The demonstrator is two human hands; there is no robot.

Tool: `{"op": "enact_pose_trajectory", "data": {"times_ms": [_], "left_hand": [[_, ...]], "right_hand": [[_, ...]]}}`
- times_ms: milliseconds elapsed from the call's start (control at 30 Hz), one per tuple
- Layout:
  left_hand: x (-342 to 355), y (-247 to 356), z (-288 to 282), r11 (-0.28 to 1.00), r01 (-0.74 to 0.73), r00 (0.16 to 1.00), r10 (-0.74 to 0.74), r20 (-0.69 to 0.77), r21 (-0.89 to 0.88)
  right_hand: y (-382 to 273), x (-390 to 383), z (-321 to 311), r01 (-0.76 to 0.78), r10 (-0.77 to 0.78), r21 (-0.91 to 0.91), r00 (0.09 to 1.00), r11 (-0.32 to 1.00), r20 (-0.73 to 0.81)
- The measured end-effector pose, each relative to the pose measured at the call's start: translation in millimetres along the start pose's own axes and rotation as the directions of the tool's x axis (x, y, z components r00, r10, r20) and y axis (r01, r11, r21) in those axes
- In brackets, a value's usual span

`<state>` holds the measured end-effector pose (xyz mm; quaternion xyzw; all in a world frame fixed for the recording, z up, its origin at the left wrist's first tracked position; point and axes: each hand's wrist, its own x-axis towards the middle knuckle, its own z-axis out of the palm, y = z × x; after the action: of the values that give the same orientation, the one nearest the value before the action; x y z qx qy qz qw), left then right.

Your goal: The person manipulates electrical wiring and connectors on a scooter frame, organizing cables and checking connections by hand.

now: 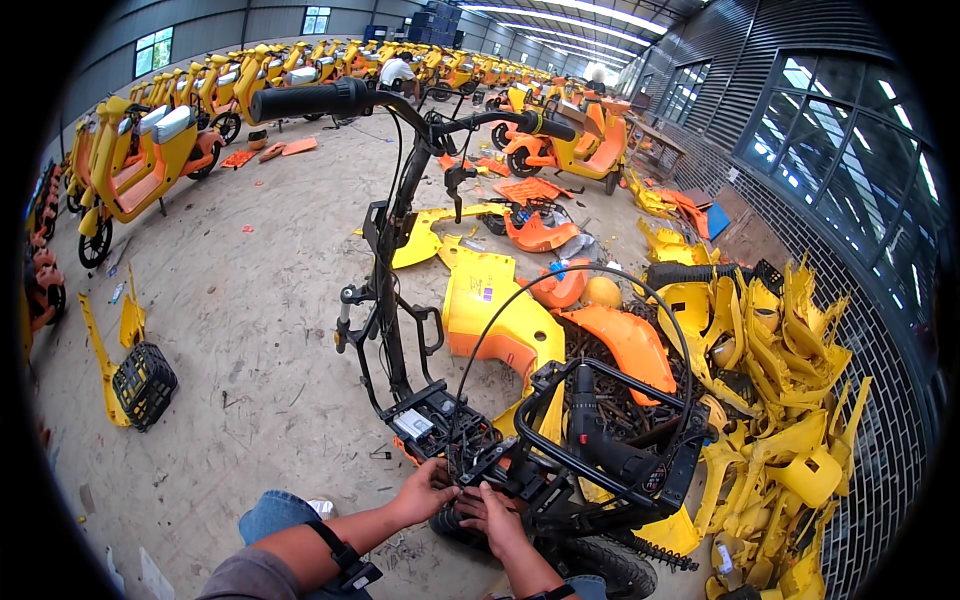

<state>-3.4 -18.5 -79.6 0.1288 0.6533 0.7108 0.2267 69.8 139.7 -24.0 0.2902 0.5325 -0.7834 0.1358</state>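
A stripped black electric scooter frame point(392, 300) stands before me, its handlebar point(310, 100) turned across the upper view. Both hands are low on the frame, below an exposed compartment of wires and electronics point(425, 425). My left hand point(428, 494) is closed at the frame's edge, its fingertips pinched on something too small to make out. Close beside it, my right hand point(492, 516) has its fingers curled against the same spot; what they hold is hidden. A black cordless drill point(590, 425) rests within the tubular rear rack point(548, 440). Beneath the frame is the rear tyre point(610, 568).
Yellow body panels point(790, 440) pile up along the brick wall at right. An orange panel point(625, 345) and a large yellow shell point(490, 310) lie beyond the frame. A black basket point(145, 385) sits on the left floor. Rows of yellow scooters point(150, 165) and a person point(397, 72) are farther back.
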Motion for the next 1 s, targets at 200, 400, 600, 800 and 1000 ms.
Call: {"op": "enact_pose_trajectory", "data": {"times_ms": [200, 400, 600, 800, 1000], "left_hand": [[0.5, 0.0, 0.5, 0.999, 0.019, 1.0, -0.02, -0.016, -0.042], [2.1, -8.1, -0.2, 0.997, -0.001, 1.0, 0.0, -0.009, -0.074], [0.0, -5.7, 1.5, 0.999, -0.006, 1.0, 0.006, -0.012, -0.041], [-5.1, 5.9, 0.9, 0.984, 0.021, 0.998, -0.011, -0.059, 0.176], [-6.3, 0.6, -1.5, 0.972, 0.102, 0.993, -0.087, -0.082, 0.212]], "right_hand": [[12.4, 13.6, -7.5, -0.023, 0.008, -0.155, 0.996, 0.988, -0.094], [13.8, 12.4, -5.7, 0.008, -0.034, -0.176, 0.989, 0.984, -0.145], [20.0, 15.4, -9.5, 0.026, -0.04, -0.137, 0.994, 0.99, -0.097], [13.1, 5.5, -3.9, 0.072, -0.077, -0.07, 0.995, 0.995, -0.06], [11.0, -3.2, 3.3, 0.106, -0.106, -0.033, 0.994, 0.994, -0.002]]}}
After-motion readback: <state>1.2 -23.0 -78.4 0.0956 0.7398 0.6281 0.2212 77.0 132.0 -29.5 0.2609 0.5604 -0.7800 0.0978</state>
